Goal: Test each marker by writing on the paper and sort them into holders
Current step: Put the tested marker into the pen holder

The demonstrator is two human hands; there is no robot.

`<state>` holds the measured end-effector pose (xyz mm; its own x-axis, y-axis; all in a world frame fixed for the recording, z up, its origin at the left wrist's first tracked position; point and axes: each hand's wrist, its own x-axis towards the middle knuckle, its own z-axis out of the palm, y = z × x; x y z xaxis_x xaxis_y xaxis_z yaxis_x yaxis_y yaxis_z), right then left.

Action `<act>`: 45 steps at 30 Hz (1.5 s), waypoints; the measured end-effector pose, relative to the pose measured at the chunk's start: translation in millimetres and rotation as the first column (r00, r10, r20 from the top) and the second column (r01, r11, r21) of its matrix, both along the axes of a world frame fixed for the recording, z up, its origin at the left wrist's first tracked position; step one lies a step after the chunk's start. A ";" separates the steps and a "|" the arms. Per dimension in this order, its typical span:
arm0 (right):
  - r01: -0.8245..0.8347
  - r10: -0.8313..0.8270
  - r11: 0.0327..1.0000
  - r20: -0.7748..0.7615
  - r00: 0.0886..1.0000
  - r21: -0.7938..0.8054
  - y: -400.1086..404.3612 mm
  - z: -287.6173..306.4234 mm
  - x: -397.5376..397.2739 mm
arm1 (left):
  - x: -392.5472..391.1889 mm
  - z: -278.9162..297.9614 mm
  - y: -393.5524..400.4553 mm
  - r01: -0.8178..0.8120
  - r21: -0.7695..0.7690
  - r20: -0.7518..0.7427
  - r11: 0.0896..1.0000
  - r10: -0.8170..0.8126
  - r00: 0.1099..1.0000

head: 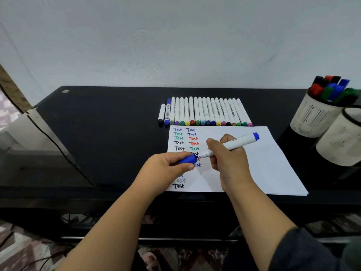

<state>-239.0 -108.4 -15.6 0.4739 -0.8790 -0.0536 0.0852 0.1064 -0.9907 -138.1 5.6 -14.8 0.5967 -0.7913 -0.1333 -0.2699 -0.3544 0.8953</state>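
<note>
Nearest, lower frame: two bare forearms rise from the bottom edge toward centre; a dark sleeve shows at lower right.

Left hand [168,167], centre frame: fingers and thumb curled round a blue cap [188,159], open end facing right.

Right hand [227,153], just right of it: fingers wrapped round a white-barrelled blue marker [232,145]. Long axis runs from lower left to upper right, tip at the lower-left end, blue butt up toward the right. The tip points straight at the cap mouth; the two are just apart or barely touching, cannot tell which.

Judgement: cap and tip lie nearly on one line, so the coming move, capping or drawing apart, runs along that diagonal. Both hands are equally near the join.

Under the hands: white paper [263,163] flat on a black desk [107,124], two columns of coloured "Test" words down its left part, some hidden by the hands.

Beyond the paper, upper centre: row of markers [205,112] lying side by side, coloured ends toward the paper, touching one another.

Right edge of frame: a white mesh holder [312,116] filled with capped markers, and a second holder [340,139] in front of it, contents not visible.

Far: plain pale wall [175,36]. Left: a cable [58,147] trailing off the desk edge
</note>
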 end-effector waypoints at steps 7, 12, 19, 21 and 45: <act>-0.120 0.117 0.992 -0.094 0.989 -0.026 8.5 -1.0 4.8 | -0.6 -0.7 1.2 0.012 -0.055 -0.015 0.998 -0.013 1.000; -0.203 0.206 0.977 -0.027 0.978 0.067 6.9 5.7 2.7 | 4.5 3.9 4.7 -0.014 -0.079 -0.007 0.997 0.013 1.000; -0.108 0.112 0.990 -0.051 0.992 0.090 5.3 6.8 5.6 | 3.3 7.6 7.2 0.011 -0.088 -0.124 0.996 -0.022 0.992; -0.106 0.112 0.989 -0.048 0.993 0.100 4.9 5.5 6.4 | 2.8 9.5 8.2 0.025 -0.094 -0.176 0.995 -0.042 0.983; -0.008 -0.012 0.966 0.074 0.997 0.257 14.4 27.5 -11.7 | -32.5 24.7 -5.5 -0.154 -0.004 0.108 0.988 0.154 0.982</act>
<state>-250.7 -94.1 11.9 0.4832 -0.8412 -0.2427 0.1579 0.3564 -0.9209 -170.6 0.1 9.9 0.7226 -0.6882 -0.0651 -0.3065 -0.4034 0.8622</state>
